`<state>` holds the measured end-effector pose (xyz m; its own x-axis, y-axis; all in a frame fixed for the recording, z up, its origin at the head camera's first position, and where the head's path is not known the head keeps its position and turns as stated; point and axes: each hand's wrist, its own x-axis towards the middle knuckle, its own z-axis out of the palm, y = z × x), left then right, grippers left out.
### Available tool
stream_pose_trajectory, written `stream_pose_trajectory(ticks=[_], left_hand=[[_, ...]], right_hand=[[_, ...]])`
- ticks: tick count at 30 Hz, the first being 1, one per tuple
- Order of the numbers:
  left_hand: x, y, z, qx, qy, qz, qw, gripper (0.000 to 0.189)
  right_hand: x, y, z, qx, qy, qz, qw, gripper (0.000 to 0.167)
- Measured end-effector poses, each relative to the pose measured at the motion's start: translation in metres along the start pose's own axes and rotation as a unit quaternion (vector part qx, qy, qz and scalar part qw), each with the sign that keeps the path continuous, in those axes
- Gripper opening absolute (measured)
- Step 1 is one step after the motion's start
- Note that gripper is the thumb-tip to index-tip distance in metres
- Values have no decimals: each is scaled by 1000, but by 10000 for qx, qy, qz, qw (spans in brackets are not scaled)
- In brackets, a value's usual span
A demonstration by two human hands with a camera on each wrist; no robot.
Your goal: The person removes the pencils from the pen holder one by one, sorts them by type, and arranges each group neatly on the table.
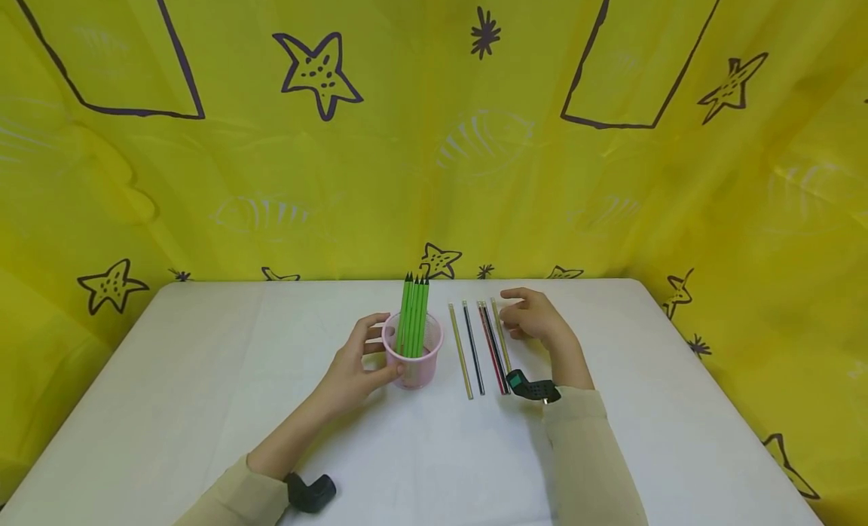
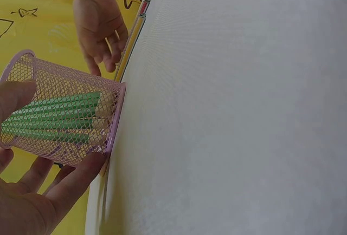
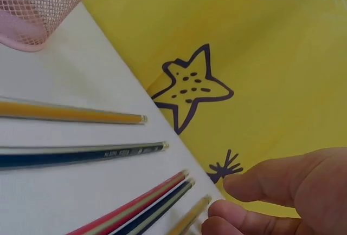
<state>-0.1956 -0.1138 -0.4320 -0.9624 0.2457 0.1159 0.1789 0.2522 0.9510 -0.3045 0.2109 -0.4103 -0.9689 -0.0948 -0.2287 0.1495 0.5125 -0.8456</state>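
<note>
My left hand [image 1: 356, 368] holds a pink mesh pencil cup [image 1: 422, 374], thumb on its near side and fingers round the left. Several green pencils [image 1: 414, 315] stand in the cup, dark points up. To its right lie a yellow pencil [image 1: 460, 351], a dark blue pencil [image 1: 473, 347], a red pencil [image 1: 490, 344] beside another dark pencil [image 1: 497, 348], and a second yellow pencil [image 1: 500, 331]. My right hand [image 1: 536, 321] is beside that last one, holding nothing. In the right wrist view its bent fingertips are close to the yellow pencil's end [image 3: 195, 213].
A white-covered table [image 1: 203, 375] bears everything. Behind its far edge hangs a yellow curtain [image 1: 407, 194] printed with starfish and fish. Each wrist wears a black camera, the left one [image 1: 312, 493] low and the right one [image 1: 532, 388] over the pencils' near ends.
</note>
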Motion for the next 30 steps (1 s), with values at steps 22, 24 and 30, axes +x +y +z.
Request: stream_pose_trajectory(ticks=[22,24,30], left_hand=[[0,-1,-2,-89,-38,38,9999,80],[1,0,-4,-70,-24,97,9999,79],[1,3,-8,-118,43,65,9999,81]], right_hand=[[-32,-52,45,-882,-2930,-2079,9291,66],[-32,-54,50,-802,-3014,-2170,9250,66],[-29,-55,62,-783,-2984,-2427,9197,62]])
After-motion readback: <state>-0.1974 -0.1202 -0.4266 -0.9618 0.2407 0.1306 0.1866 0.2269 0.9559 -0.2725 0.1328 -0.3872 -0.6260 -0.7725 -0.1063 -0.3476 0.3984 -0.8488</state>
